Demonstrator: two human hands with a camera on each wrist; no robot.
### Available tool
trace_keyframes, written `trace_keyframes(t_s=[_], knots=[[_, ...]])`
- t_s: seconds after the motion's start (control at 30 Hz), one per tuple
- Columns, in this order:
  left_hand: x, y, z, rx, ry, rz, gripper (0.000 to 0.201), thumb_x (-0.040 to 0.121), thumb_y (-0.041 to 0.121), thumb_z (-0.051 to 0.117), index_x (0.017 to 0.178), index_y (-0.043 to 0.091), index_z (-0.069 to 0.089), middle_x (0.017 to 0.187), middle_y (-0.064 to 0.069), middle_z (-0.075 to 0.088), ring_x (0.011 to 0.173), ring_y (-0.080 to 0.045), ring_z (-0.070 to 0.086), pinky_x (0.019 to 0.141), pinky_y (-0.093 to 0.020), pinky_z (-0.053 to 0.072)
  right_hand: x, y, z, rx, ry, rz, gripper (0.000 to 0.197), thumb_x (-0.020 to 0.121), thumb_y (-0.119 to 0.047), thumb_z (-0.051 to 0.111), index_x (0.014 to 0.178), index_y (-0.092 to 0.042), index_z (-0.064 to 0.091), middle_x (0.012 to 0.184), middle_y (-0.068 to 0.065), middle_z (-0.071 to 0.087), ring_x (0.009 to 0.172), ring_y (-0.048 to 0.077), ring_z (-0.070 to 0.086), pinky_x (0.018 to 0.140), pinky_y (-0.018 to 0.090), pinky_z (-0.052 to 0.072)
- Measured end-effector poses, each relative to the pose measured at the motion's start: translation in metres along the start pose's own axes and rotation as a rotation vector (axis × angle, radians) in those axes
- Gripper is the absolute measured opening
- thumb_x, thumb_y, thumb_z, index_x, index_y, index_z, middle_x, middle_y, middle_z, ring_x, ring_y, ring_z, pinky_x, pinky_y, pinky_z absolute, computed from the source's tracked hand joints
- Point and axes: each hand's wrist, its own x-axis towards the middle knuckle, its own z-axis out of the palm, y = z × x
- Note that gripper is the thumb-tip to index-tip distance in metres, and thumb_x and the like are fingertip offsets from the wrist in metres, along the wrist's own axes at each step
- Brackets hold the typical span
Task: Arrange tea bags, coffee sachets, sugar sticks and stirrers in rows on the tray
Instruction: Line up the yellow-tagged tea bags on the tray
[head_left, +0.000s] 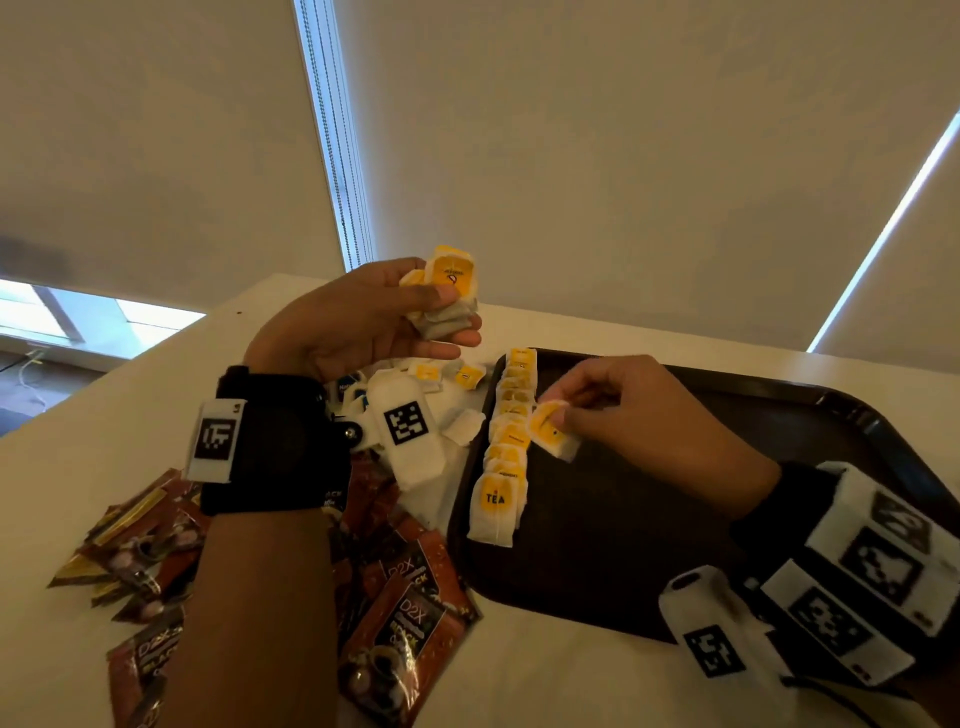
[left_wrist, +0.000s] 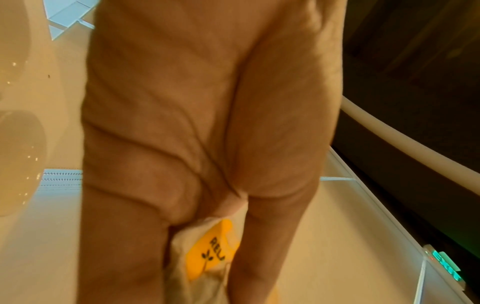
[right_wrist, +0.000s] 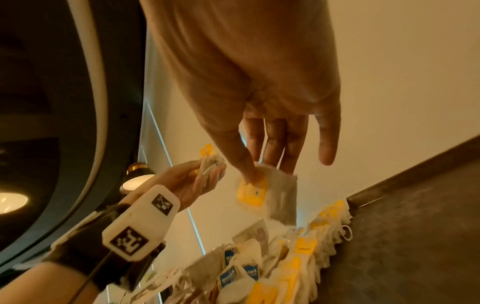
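The person is standing at a pale white table (head_left: 156, 395) and is working on the tea bag step of the task. The left hand (head_left: 353, 317) is raised above the far part of the table, with fingers and thumb curled round a small bundle of paper tea bags with yellow tags (head_left: 447, 296). The right hand (head_left: 639, 410) is hovering over the dark brown plastic tray (head_left: 779, 410), which is lying on the right side of the table. Its thumb and first fingers are pinching one single tea bag with a yellow tag (head_left: 553, 428), while the little finger is staying straight and free.

Along the left edge of the tray a row of yellow-tagged tea bags (head_left: 506, 447) is already lying, each one overlapping the next, from the near side to the far side. The single bag is hanging just beside this row, on its right, about the middle of it. I cannot tell whether it is touching the row.

To the left of the tray, loose tea bags (head_left: 457, 376) are lying on the table, and nearer, a heap of reddish-brown foil coffee sachets (head_left: 405, 618) is waiting untouched. Sugar sticks and stirrers I am not seeing.

In my judgement, the next move is asking for laying the pinched bag flat, either in the row or as the start of a second one, with the tag facing up, and then taking another from the bundle.
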Motion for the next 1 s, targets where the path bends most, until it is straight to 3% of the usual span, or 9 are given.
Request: trace_keyframes(t_s=[0.07, 0.13, 0.2, 0.4, 0.5, 0.67, 0.9, 1.0], knots=[[0.0, 0.0, -0.001, 0.017, 0.011, 0.001, 0.035, 0.087, 0.014, 0.054, 0.119, -0.001, 0.052, 0.091, -0.011, 0.073, 0.082, -0.021, 0.072, 0.062, -0.024, 0.058, -0.005, -0.001, 0.004, -0.071, -0.098, -0.001, 0.01, 0.084, -0.017, 0.066, 0.089, -0.025, 0.065, 0.094, -0.007, 0.066, 0.09, 0.005, 0.063, 0.078, 0.017, 0.052], [-0.001, 0.0, -0.001, 0.03, 0.006, 0.004, 0.043, 0.082, 0.017, 0.057, 0.12, -0.001, 0.052, 0.092, -0.012, 0.073, 0.083, -0.021, 0.072, 0.062, -0.024, 0.058, -0.01, -0.004, 0.007, -0.109, -0.182, -0.013, 0.012, 0.085, -0.018, 0.065, 0.087, -0.029, 0.062, 0.092, -0.012, 0.064, 0.087, -0.002, 0.06, 0.07, 0.004, 0.046], [-0.001, -0.001, -0.001, 0.043, 0.0, 0.009, 0.046, 0.08, 0.019, 0.058, 0.121, -0.001, 0.052, 0.093, -0.012, 0.072, 0.084, -0.022, 0.072, 0.063, -0.024, 0.058, -0.015, -0.01, 0.01, -0.164, -0.229, -0.036, 0.014, 0.086, -0.02, 0.064, 0.086, -0.033, 0.06, 0.094, -0.017, 0.062, 0.088, -0.005, 0.058, 0.066, 0.0, 0.042], [-0.001, -0.001, -0.002, 0.062, -0.019, 0.007, 0.05, 0.081, 0.019, 0.057, 0.125, -0.003, 0.049, 0.098, -0.015, 0.071, 0.087, -0.023, 0.072, 0.066, -0.026, 0.059, -0.019, -0.025, 0.021, -0.086, -0.376, 0.035, 0.014, 0.085, -0.016, 0.065, 0.087, -0.029, 0.06, 0.093, -0.008, 0.064, 0.088, 0.005, 0.063, 0.079, 0.023, 0.055], [-0.002, 0.0, -0.002, 0.063, -0.019, 0.01, 0.05, 0.081, 0.018, 0.057, 0.126, -0.004, 0.049, 0.097, -0.015, 0.071, 0.086, -0.023, 0.072, 0.066, -0.026, 0.059, -0.014, -0.022, 0.028, 0.147, -0.467, 0.265, 0.012, 0.086, -0.01, 0.063, 0.09, -0.021, 0.059, 0.096, -0.002, 0.064, 0.088, 0.011, 0.064, 0.071, 0.022, 0.056], [-0.002, 0.0, -0.003, 0.057, -0.02, 0.005, 0.05, 0.081, 0.019, 0.057, 0.125, -0.002, 0.049, 0.094, -0.012, 0.072, 0.084, -0.022, 0.072, 0.064, -0.025, 0.058, 0.0, -0.003, 0.038, 0.289, -0.549, 0.578, 0.014, 0.089, -0.007, 0.059, 0.102, -0.013, 0.058, 0.093, 0.007, 0.07, 0.081, 0.015, 0.069, 0.074, 0.027, 0.057], [-0.003, 0.0, -0.004, 0.055, -0.017, 0.003, 0.048, 0.084, 0.017, 0.056, 0.127, -0.004, 0.048, 0.095, -0.013, 0.072, 0.085, -0.022, 0.072, 0.064, -0.025, 0.058, 0.008, -0.007, 0.034, 0.35, -0.704, 0.601, 0.014, 0.091, -0.005, 0.055, 0.103, -0.01, 0.06, 0.092, 0.009, 0.072, 0.077, 0.015, 0.071, 0.068, 0.024, 0.058], [-0.002, 0.0, -0.003, 0.058, -0.03, -0.001, 0.05, 0.083, 0.017, 0.057, 0.127, -0.004, 0.047, 0.097, -0.014, 0.072, 0.085, -0.022, 0.072, 0.064, -0.026, 0.058, 0.008, -0.004, 0.039, 0.235, -0.676, 0.594, 0.016, 0.091, -0.008, 0.057, 0.107, -0.011, 0.059, 0.096, 0.008, 0.071, 0.078, 0.013, 0.069, 0.069, 0.024, 0.057]])
